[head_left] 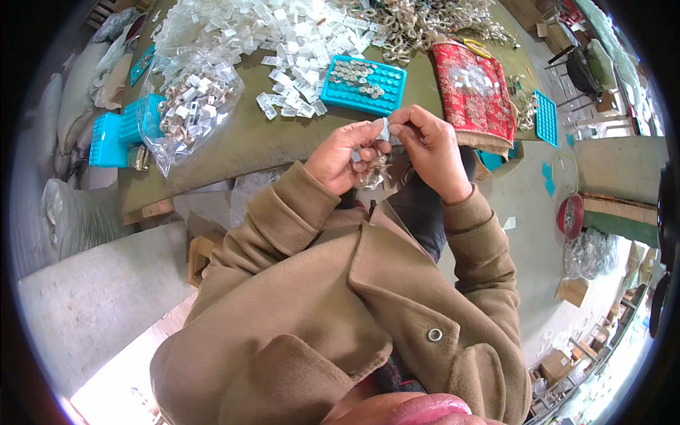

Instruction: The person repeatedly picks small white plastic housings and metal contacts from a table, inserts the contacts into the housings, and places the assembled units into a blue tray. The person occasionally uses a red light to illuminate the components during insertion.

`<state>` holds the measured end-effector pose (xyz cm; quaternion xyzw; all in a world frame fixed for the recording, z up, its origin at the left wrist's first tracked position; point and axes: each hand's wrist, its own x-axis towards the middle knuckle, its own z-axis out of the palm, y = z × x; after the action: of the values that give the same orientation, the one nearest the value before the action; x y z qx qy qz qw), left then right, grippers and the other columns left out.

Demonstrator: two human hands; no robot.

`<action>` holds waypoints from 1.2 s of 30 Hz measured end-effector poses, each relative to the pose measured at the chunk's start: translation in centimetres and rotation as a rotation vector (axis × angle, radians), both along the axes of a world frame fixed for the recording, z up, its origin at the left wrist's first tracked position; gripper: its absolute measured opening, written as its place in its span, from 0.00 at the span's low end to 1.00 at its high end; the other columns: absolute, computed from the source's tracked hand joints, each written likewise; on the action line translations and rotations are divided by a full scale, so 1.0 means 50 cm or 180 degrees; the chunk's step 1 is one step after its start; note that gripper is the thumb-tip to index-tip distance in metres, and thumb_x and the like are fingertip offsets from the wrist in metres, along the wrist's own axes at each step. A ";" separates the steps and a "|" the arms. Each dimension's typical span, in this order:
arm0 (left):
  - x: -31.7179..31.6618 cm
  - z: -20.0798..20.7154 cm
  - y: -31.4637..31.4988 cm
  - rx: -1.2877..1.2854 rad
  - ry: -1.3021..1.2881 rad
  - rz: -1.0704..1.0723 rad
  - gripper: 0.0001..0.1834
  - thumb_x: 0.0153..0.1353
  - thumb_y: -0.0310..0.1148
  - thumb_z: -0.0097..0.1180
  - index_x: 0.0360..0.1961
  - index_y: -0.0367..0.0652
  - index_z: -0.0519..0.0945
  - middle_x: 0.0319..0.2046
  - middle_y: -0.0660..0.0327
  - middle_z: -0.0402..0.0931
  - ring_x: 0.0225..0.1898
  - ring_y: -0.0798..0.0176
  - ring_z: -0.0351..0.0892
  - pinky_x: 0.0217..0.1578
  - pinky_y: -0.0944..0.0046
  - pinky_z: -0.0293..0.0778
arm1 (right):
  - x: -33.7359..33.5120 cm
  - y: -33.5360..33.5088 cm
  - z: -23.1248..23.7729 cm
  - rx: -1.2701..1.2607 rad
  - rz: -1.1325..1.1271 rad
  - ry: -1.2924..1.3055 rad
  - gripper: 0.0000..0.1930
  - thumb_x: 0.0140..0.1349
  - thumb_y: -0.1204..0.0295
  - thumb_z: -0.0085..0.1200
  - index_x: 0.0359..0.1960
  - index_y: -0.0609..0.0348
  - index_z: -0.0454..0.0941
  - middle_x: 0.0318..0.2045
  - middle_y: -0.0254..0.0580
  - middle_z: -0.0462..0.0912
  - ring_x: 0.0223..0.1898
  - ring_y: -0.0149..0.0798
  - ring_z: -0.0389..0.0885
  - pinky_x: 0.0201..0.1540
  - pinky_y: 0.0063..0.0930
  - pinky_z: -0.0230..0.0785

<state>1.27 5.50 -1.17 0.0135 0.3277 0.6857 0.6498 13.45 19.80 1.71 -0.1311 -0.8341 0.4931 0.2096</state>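
Observation:
Close together at the table's front edge, my two hands meet over a small whitish clear plastic piece (pixel 384 129). My left hand (pixel 338 157) is closed, pinching it between thumb and finger. A bunch of thin, tan, wire-like strands with clear bits (pixel 374 174) hangs below the curled fingers of that hand. With thumb and forefinger pressed together, my right hand (pixel 431 145) grips the right side of the same piece. Just beyond my hands lies a turquoise tray (pixel 368 103) of round pockets, some filled with round silvery pieces.
A heap of clear plastic cases (pixel 283 49) covers the far table (pixel 276 138). Tangled tan cords (pixel 418 28) lie at far right. A stuffed plastic bag (pixel 195 106) and turquoise trays (pixel 108 140) stand at left. Red patterned cloth (pixel 474 99) hangs over the right edge.

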 end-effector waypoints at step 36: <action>-0.451 0.091 -0.249 -0.3122 0.6341 0.1442 0.15 0.62 0.40 0.55 0.42 0.41 0.82 0.37 0.48 0.81 0.38 0.46 0.79 0.40 0.54 0.73 | -0.409 0.326 -0.036 0.2220 -0.1169 -0.1443 0.34 0.54 0.47 0.59 0.56 0.54 0.66 0.44 0.61 0.81 0.45 0.59 0.83 0.47 0.49 0.74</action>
<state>-21.30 -6.96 3.39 0.2375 0.9275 0.2691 -0.1044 -6.99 36.09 -0.07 -0.3031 -0.9381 0.0961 0.1374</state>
